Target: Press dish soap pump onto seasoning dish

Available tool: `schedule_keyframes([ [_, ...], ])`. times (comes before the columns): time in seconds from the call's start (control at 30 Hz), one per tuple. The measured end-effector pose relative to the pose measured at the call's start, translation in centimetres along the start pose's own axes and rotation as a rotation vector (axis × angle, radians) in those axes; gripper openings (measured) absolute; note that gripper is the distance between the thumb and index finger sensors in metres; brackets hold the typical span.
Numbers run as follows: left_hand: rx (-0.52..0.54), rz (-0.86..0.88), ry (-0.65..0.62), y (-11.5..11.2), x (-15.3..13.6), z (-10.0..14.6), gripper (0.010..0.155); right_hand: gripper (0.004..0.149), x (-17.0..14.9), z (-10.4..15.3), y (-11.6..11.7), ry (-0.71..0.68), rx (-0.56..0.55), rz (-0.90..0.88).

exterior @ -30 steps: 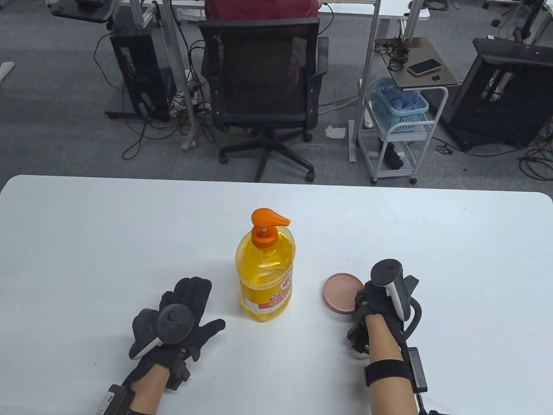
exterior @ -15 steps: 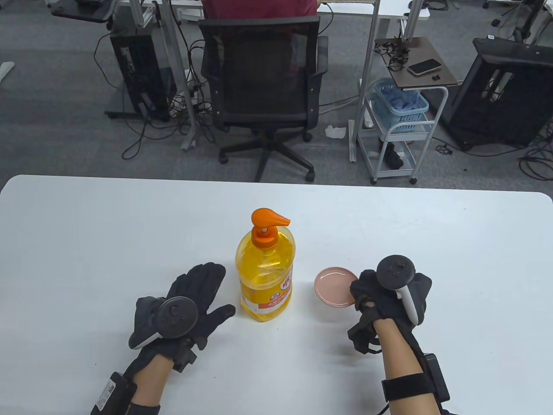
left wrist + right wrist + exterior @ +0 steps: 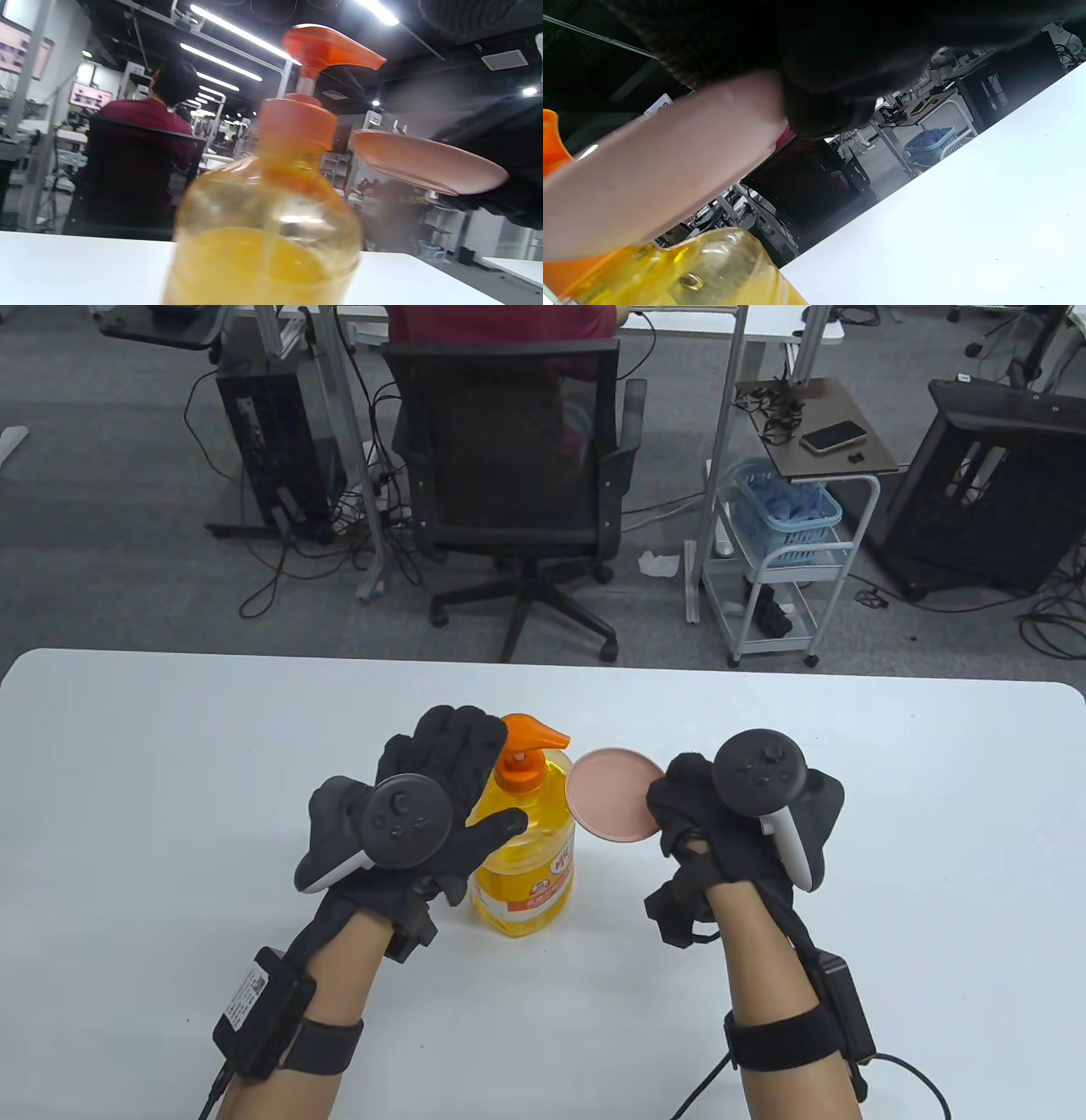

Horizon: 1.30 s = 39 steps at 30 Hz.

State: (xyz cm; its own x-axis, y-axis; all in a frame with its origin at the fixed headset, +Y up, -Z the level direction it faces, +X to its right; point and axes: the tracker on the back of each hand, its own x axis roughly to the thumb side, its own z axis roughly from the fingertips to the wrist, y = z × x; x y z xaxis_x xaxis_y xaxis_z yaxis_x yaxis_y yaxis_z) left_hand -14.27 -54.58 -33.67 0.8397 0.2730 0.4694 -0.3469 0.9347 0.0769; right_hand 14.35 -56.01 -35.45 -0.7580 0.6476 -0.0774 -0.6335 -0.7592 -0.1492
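The yellow dish soap bottle (image 3: 528,865) with an orange pump head (image 3: 531,730) stands upright mid-table. My left hand (image 3: 475,779) hovers open at the pump's left side, fingers spread, thumb in front of the bottle's shoulder. No fingers show on the pump head in the left wrist view (image 3: 328,44). My right hand (image 3: 679,802) grips the pink seasoning dish (image 3: 612,795) by its right rim and holds it in the air, tilted, just right of the nozzle and below it. The dish also shows in the left wrist view (image 3: 424,163) and its underside in the right wrist view (image 3: 657,169).
The white table (image 3: 170,780) stretches to both sides of the bottle. Beyond its far edge stand a black office chair (image 3: 517,475) and a white cart with a blue basket (image 3: 789,509).
My right hand lifted the dish off the table and carried it up to the pump nozzle. My left hand rose from the table to the pump head.
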Motion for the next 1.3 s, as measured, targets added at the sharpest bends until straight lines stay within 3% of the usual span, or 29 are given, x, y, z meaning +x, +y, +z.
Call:
schedule_keyframes([
  [0.23,-0.113,0.052,-0.034,-1.2,1.0,-2.0,0.085,0.048,2.0,-0.6,-0.6,0.001,-0.018,-0.006],
  [0.43,-0.019,0.123,-0.058,-1.3,0.4,-1.6,0.084,0.048,2.5,-0.4,-1.0,-0.012,-0.025,0.0],
  [1.2,0.031,0.184,-0.04,-1.7,0.3,-1.6,0.082,0.048,3.0,-0.2,-1.0,-0.038,-0.007,-0.001],
  [1.3,-0.03,0.176,-0.042,-1.6,0.0,-1.7,0.083,0.048,3.0,-0.1,-1.2,-0.033,-0.007,-0.003],
])
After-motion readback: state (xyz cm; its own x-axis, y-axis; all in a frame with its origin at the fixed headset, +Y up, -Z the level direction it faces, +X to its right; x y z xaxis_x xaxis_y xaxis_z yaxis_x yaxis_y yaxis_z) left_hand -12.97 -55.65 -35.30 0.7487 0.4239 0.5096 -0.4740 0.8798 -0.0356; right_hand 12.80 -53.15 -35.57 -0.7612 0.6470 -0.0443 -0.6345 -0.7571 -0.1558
